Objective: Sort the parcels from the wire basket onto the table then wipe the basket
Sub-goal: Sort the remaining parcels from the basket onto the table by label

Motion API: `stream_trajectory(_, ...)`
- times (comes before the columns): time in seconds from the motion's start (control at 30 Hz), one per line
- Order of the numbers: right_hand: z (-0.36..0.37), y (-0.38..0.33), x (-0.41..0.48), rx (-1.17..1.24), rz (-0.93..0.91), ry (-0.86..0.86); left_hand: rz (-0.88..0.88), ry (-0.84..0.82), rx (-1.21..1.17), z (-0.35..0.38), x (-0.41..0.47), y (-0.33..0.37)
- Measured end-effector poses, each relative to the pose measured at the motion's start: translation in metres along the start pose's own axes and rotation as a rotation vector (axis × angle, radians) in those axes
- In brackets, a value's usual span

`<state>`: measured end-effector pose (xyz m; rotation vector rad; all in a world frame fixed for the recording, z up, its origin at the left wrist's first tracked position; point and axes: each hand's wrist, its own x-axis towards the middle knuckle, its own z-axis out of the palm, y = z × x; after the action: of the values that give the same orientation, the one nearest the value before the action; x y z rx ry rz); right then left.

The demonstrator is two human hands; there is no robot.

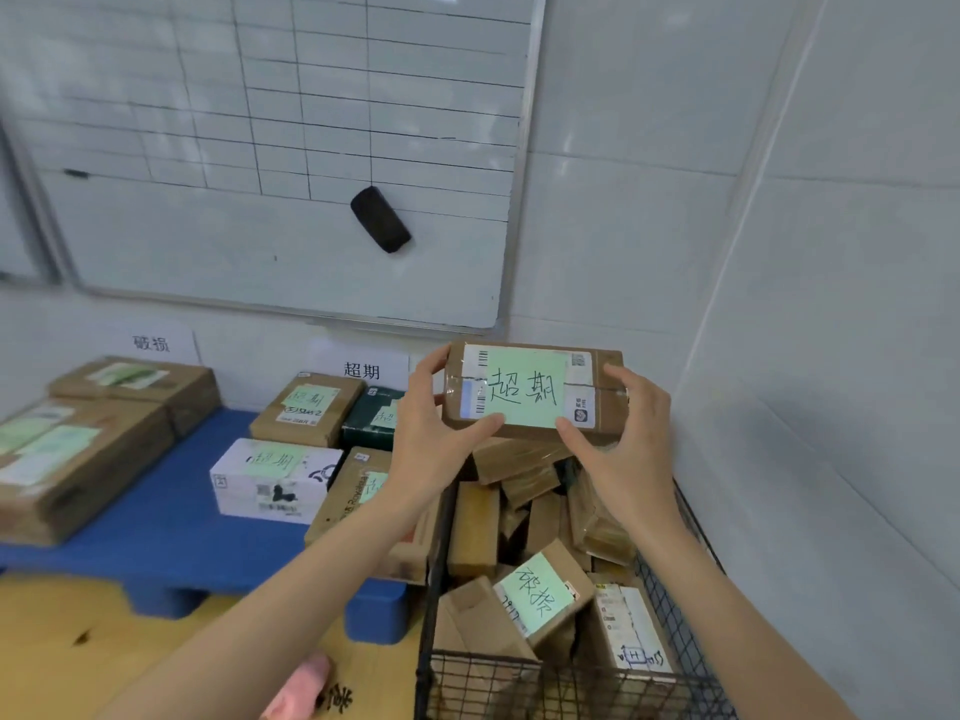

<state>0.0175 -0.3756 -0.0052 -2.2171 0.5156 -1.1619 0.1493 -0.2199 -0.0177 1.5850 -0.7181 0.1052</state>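
Head view: I've got left hand [435,426] and right hand [619,441] both clasping the brown 超期-labelled parcel [535,392] at centre right, above the wire basket [675,623] — a hasty misread could send it to the wrong pile on the blue table [156,527], lower left.

We see a brown parcel [607,374] with a pale green note [524,391]. The table [171,511] is blue, the basket [519,678] black mesh, the whiteboard [260,236] black-gridded.

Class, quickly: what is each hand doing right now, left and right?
Left hand: grips the left end of the labelled parcel.
Right hand: grips the right end of the same parcel.
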Motion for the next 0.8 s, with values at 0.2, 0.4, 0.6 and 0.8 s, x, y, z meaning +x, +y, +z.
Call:
stream_trajectory(0.2,0.031,-0.029,-0.023,0.012,-0.006,-0.144,-0.031,0.056,0.087,-0.056,-0.027,-0.015)
stream_trajectory(0.4,0.048,-0.053,-0.028,-0.012,-0.056,-0.245,0.012,0.081,0.164,-0.095,-0.036,-0.021)
stream_trajectory(0.6,0.079,-0.079,-0.024,-0.056,-0.058,-0.296,-0.001,0.046,0.161,-0.133,-0.024,-0.039)
stream_trajectory(0.8,0.147,-0.109,-0.025,-0.076,-0.022,-0.376,-0.038,0.017,0.21,-0.196,-0.004,-0.08)
